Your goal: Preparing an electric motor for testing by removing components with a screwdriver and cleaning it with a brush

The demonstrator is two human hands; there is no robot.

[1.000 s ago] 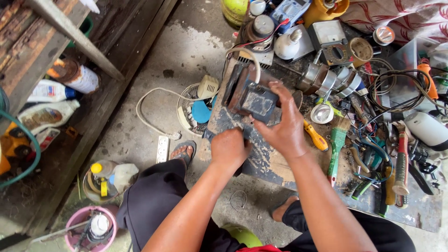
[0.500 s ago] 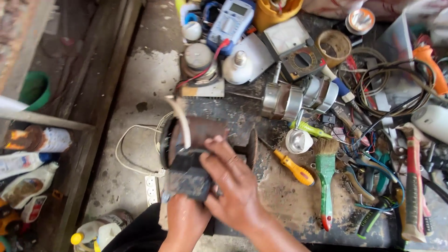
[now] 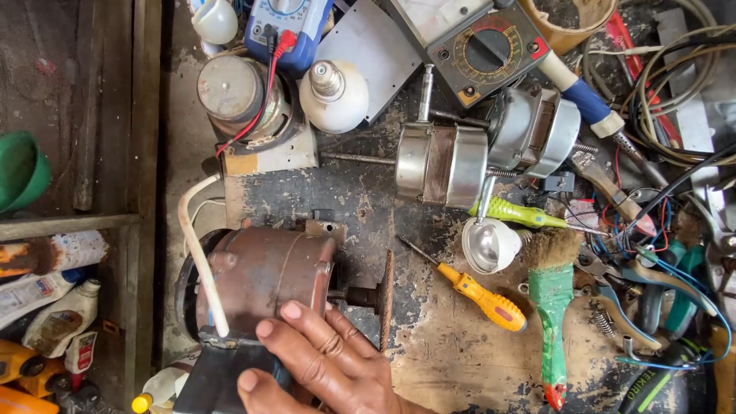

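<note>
- A rusty brown motor (image 3: 264, 280) is seen lying on its side at the near left of a dark, scuffed work board (image 3: 429, 337), its shaft and a thin rusty disc (image 3: 386, 290) pointing right.
- The right hand (image 3: 322, 364) is laid over the motor's lower end, fingers spread and curled on the housing and on a dark flat block (image 3: 218, 379) at its base; it is pressed on rather than clamped shut.
- The left hand is not seen in the present view; whether it is holding anything cannot be told.
- Compared with half a second ago, the view has been brought closer and lower, and the second hand that was then on the motor is no longer shown; the motor itself is kept at the same spot on the board.
- A second ago a dark part was held up in both hands above the board; now the work has been brought down onto the motor, which is judged to be steadied under the one hand.
- A white cable (image 3: 201, 261) is draped over the motor's left side.
- An orange-handled screwdriver (image 3: 479, 291) is left just right of the disc, untouched, with a green-handled brush (image 3: 552, 307) beyond it.
- Further back, a silver motor (image 3: 443, 162), a white bulb (image 3: 333, 96) and two meters (image 3: 483, 50) are left lying apart from the hand.
</note>
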